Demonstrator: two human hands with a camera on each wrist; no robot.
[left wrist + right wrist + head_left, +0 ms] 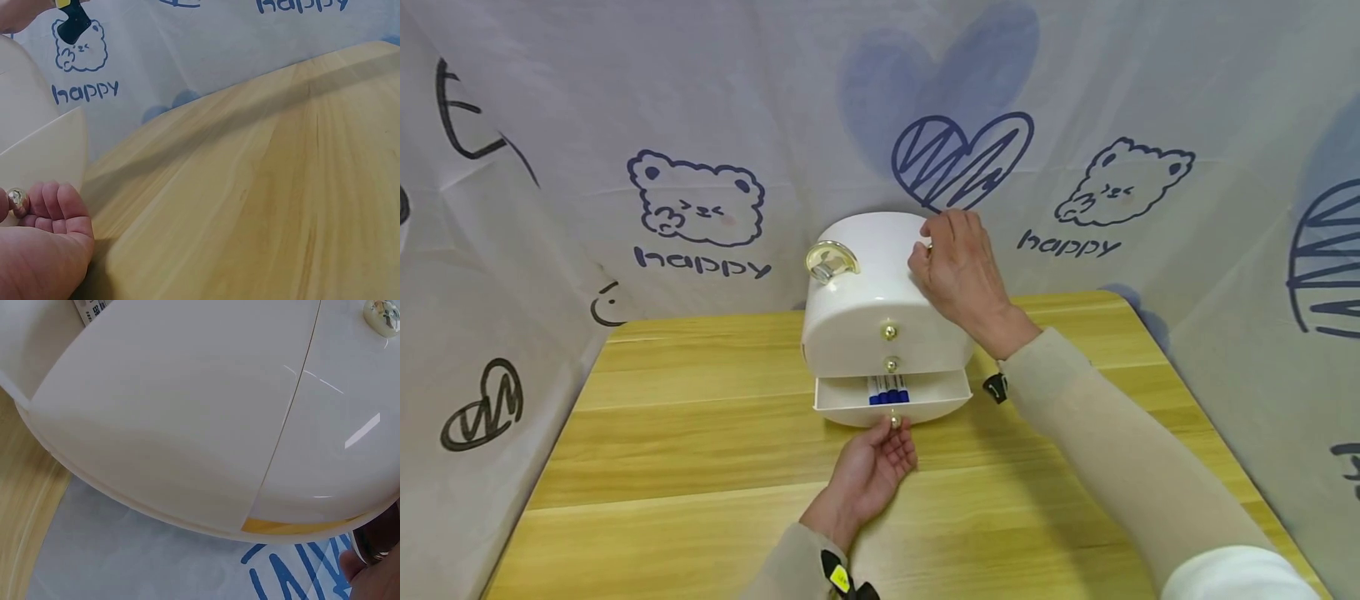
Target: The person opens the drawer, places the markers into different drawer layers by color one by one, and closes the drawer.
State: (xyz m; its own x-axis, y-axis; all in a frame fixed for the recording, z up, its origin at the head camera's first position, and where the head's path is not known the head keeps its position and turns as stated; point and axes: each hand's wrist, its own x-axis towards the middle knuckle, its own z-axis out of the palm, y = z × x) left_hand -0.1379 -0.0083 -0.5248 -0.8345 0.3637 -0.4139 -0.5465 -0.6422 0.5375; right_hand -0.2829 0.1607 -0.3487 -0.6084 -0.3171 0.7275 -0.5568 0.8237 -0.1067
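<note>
A white rounded storage box (880,283) stands at the table's back, its lowest drawer (936,402) pulled out. Several blue-capped markers (887,392) lie in that drawer. My left hand (868,475) pinches the drawer's gold knob (895,422) between thumb and fingers; the knob (19,201) also shows in the left wrist view. At the box's upper right side, my right hand (961,271) curls round the side handle, mostly hidden by the fingers. In the right wrist view, part of that shiny handle (378,534) shows beside the thumb.
A matching gold-rimmed handle (831,260) sits on the box's left side. Two more gold knobs, an upper one (890,332) and a lower one (891,364), are on the front. Printed white cloth (820,108) surrounds the wooden table (700,433).
</note>
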